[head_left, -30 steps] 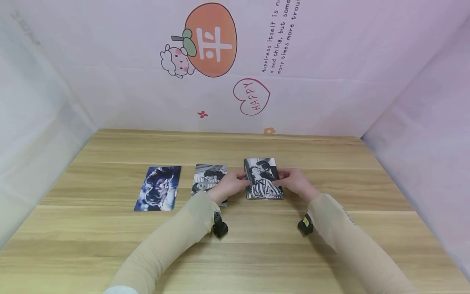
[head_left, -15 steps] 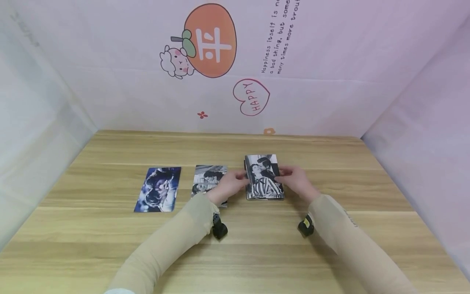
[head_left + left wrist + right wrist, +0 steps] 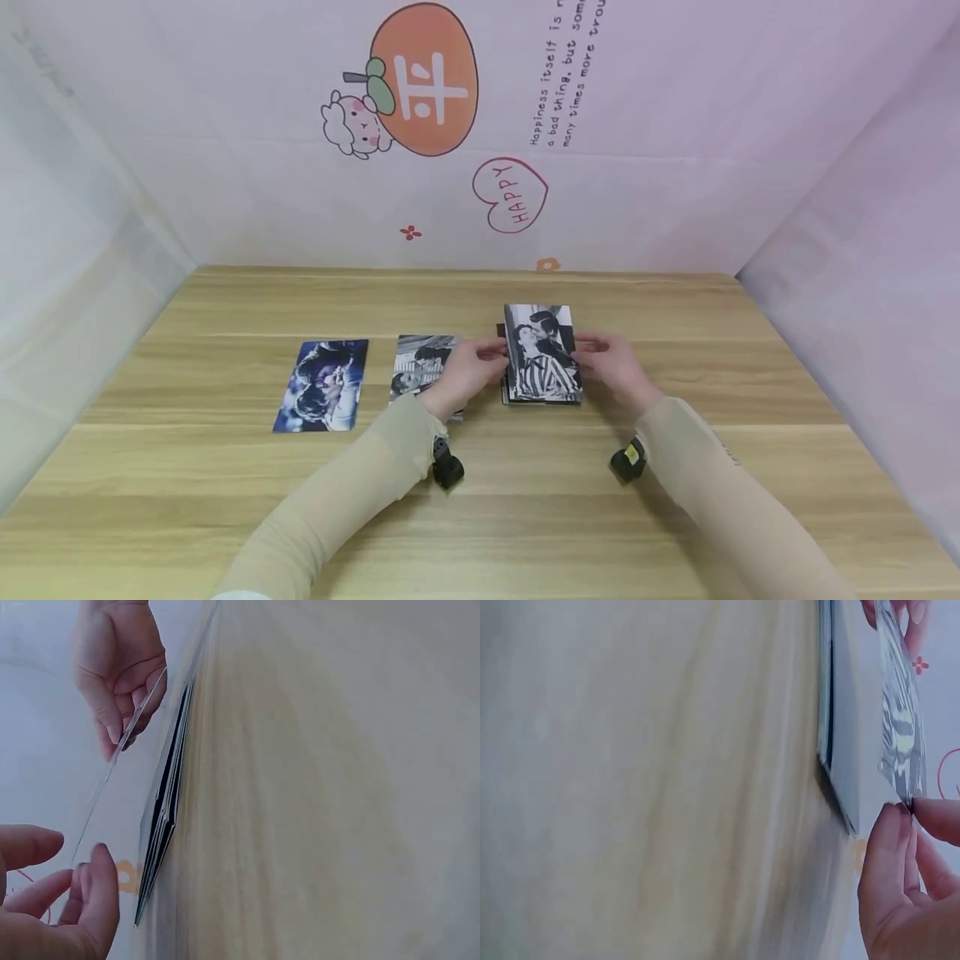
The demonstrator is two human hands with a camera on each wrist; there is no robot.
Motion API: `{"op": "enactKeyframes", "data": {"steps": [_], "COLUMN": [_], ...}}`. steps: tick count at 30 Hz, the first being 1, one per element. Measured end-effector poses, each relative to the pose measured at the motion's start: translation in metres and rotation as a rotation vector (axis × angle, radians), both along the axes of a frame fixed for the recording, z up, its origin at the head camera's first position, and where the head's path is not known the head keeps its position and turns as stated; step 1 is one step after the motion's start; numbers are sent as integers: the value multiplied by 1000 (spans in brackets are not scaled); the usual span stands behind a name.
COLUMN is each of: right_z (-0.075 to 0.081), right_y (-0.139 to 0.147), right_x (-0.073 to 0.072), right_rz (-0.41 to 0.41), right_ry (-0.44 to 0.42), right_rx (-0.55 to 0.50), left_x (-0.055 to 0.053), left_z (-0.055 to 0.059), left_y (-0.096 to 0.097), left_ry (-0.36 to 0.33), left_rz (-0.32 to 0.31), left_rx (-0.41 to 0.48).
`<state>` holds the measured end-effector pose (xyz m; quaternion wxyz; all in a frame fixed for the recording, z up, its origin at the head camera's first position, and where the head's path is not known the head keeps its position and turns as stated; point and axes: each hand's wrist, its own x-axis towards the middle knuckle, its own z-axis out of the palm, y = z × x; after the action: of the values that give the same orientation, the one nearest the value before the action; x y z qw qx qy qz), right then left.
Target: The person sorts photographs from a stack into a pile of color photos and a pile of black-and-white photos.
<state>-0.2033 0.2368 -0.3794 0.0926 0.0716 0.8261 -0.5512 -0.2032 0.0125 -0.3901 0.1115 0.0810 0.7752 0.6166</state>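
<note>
A black-and-white photo card (image 3: 542, 354) showing a couple is held up between the two hands, tilted over a stack of cards (image 3: 163, 806). At its right edge, the right hand (image 3: 617, 367) pinches it between thumb and fingers. On the opposite edge the left hand (image 3: 465, 379) has its fingertips, with the card's edge running between thumb and fingers in the left wrist view. The right wrist view shows the stack's pale top (image 3: 846, 727) and the glossy face of the raised card (image 3: 901, 724).
A second black-and-white photo (image 3: 420, 362) lies left of the stack, partly covered by the left hand and sleeve. Farther left lies a blue-toned photo (image 3: 322, 385). The wooden table (image 3: 540, 508) ends at a printed white cloth backdrop (image 3: 637, 208).
The top photo card has risen off the stack and shifted toward the back, exposing more of the stack's left edge. Both hands have moved slightly with it. The other photos stay in place.
</note>
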Motion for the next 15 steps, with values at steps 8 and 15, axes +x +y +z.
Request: {"op": "enactKeyframes", "data": {"steps": [8,15], "right_z": [5,5], "right_y": [-2,-8], "right_x": [7,12], "right_rz": [-7,11], "right_ry": [-51,-66], "right_rx": [-120,-144], "left_x": [2,5], "left_z": [1,2], "left_y": [-3,-13], "left_ry": [17,20], "left_rz": [7,22], "left_rx": [12,14]}}
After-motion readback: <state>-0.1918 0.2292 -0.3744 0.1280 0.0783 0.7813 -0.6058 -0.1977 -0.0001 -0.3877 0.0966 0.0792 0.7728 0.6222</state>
